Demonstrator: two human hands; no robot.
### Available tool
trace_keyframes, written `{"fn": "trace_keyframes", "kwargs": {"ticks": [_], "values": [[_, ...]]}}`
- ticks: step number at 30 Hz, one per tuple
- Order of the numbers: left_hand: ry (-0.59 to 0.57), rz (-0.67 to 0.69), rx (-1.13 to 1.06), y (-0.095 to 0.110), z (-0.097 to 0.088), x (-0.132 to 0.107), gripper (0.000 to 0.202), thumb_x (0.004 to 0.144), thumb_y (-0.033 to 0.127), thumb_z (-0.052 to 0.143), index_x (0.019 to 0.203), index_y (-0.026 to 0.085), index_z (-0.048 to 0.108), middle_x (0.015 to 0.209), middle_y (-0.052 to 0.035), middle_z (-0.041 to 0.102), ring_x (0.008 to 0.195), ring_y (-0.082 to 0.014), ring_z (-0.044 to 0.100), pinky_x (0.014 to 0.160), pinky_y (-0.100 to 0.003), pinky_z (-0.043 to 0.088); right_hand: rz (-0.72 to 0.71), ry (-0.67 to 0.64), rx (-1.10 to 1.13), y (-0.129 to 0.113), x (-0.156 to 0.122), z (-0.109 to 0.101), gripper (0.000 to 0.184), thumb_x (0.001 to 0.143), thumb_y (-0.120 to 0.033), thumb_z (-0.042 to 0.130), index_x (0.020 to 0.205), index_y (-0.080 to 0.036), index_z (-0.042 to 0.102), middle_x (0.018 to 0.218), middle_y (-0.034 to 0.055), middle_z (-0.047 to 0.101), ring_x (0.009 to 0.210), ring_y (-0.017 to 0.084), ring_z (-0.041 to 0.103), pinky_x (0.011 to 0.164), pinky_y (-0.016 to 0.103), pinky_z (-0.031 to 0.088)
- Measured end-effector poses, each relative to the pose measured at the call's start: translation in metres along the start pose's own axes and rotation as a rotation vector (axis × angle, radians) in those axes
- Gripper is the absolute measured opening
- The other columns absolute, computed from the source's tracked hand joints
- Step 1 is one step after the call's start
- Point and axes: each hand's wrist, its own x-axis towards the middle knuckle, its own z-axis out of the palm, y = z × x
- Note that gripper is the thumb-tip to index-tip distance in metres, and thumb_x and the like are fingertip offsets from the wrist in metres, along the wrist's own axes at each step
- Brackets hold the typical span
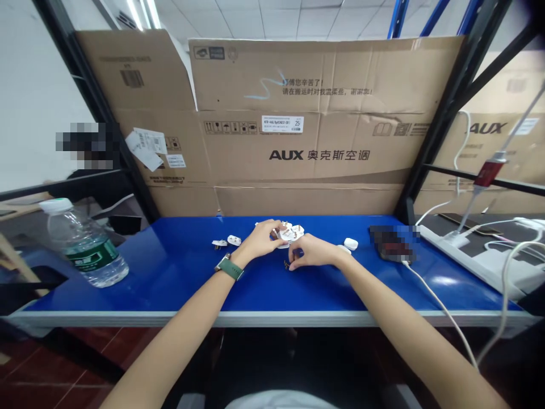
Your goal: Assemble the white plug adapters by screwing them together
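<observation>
A cluster of white plug adapters [293, 232] with metal prongs lies at the middle of the blue tabletop. My left hand [260, 238], with a green-strapped watch on its wrist, curls its thumb and fingers round a white adapter at the cluster's left side. Just in front of the cluster, my right hand [313, 251] is closed in a pinch. Small brass prongs [286, 264] show at its fingertips; the hand hides the body they belong to. Two more white adapters [234, 240] lie left of my left hand. Beyond my right forearm rests a white rounded piece [351, 243], with another partly covered.
A water bottle [91, 250] stands at the table's left. On the right are a phone [392, 243] with a charging cable [443, 307] and a white power strip [472, 261]. A cardboard sheet [315, 130] walls the back. Another person [100, 176] is behind at left.
</observation>
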Motion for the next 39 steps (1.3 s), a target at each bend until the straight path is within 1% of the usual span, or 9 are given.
{"fn": "trace_keyframes", "kwargs": {"ticks": [3,7,13,19,22,24,29,34,39], "values": [[-0.048,-0.021,-0.057,0.001,-0.001,0.0,0.029,0.077,0.035,0.082,0.097,0.018,0.068,0.105,-0.0058,0.074,0.081,-0.019,0.07,0.073,-0.03,0.057,-0.003,0.02,-0.036,0.002,0.004,0.009,0.01,0.076,-0.028,0.085,0.081,-0.021,0.082,0.075,0.002,0.074,0.071,0.017,0.065,0.069,0.027,0.046],[-0.151,-0.07,-0.098,-0.009,-0.003,-0.001,0.038,0.074,0.04,0.084,0.099,0.019,0.066,0.104,-0.0054,0.075,0.08,-0.0191,0.071,0.07,-0.03,0.056,-0.044,0.032,-0.045,0.007,0.006,0.014,0.005,0.08,-0.02,0.078,0.083,-0.021,0.082,0.079,0.0028,0.076,0.073,0.017,0.065,0.07,0.026,0.046],[-0.209,-0.06,-0.115,-0.018,0.001,-0.004,0.037,0.074,0.035,0.084,0.099,0.019,0.062,0.102,-0.0048,0.072,0.08,-0.0198,0.071,0.071,-0.03,0.056,-0.063,0.05,-0.131,0.005,0.001,0.005,0.012,0.083,-0.015,0.07,0.088,-0.021,0.08,0.083,0.0028,0.078,0.074,0.017,0.067,0.072,0.026,0.046],[-0.128,0.055,0.009,-0.015,0.008,-0.002,0.032,0.077,0.029,0.083,0.101,0.02,0.064,0.105,-0.0058,0.071,0.091,-0.0223,0.069,0.081,-0.034,0.054,-0.031,0.301,-0.089,0.007,-0.002,-0.01,0.013,0.083,-0.016,0.07,0.09,-0.021,0.079,0.091,0.0034,0.08,0.083,0.02,0.071,0.078,0.027,0.047],[-0.164,0.107,0.005,-0.011,0.007,-0.001,0.031,0.079,0.031,0.082,0.104,0.02,0.068,0.104,-0.0052,0.073,0.091,-0.0223,0.068,0.082,-0.033,0.053,0.0,0.385,-0.038,0.009,-0.001,-0.012,0.013,0.083,-0.016,0.07,0.091,-0.022,0.079,0.093,0.0035,0.08,0.088,0.022,0.073,0.082,0.029,0.05],[-0.204,0.098,-0.034,-0.009,0.007,-0.002,0.029,0.081,0.033,0.082,0.105,0.021,0.069,0.102,-0.0039,0.074,0.089,-0.021,0.069,0.08,-0.031,0.052,-0.009,0.408,-0.018,0.009,0.0,-0.012,0.012,0.084,-0.018,0.07,0.092,-0.022,0.079,0.094,0.0032,0.08,0.09,0.022,0.073,0.084,0.029,0.051],[-0.281,0.04,-0.033,-0.006,0.009,-0.004,0.03,0.079,0.037,0.084,0.102,0.021,0.073,0.093,-0.0016,0.075,0.085,-0.0201,0.069,0.078,-0.029,0.05,-0.03,0.38,-0.081,0.012,0.001,-0.01,0.015,0.087,-0.014,0.069,0.091,-0.023,0.08,0.094,0.004,0.08,0.091,0.022,0.073,0.084,0.029,0.05],[-0.294,0.078,0.003,-0.005,0.01,-0.003,0.03,0.082,0.046,0.081,0.096,0.02,0.074,0.09,-0.001,0.075,0.082,-0.0198,0.067,0.075,-0.028,0.047,-0.098,0.304,-0.167,0.016,0.004,-0.006,0.015,0.088,-0.013,0.07,0.093,-0.022,0.081,0.101,0.0069,0.076,0.09,0.02,0.07,0.08,0.028,0.048],[-0.306,0.081,-0.008,-0.005,0.011,-0.004,0.031,0.084,0.048,0.079,0.096,0.019,0.075,0.089,-0.0022,0.074,0.081,-0.0194,0.065,0.074,-0.028,0.046,-0.085,0.326,-0.126,0.018,0.006,-0.005,0.016,0.088,-0.012,0.07,0.092,-0.022,0.081,0.099,0.0061,0.077,0.092,0.02,0.07,0.083,0.028,0.049]]}}
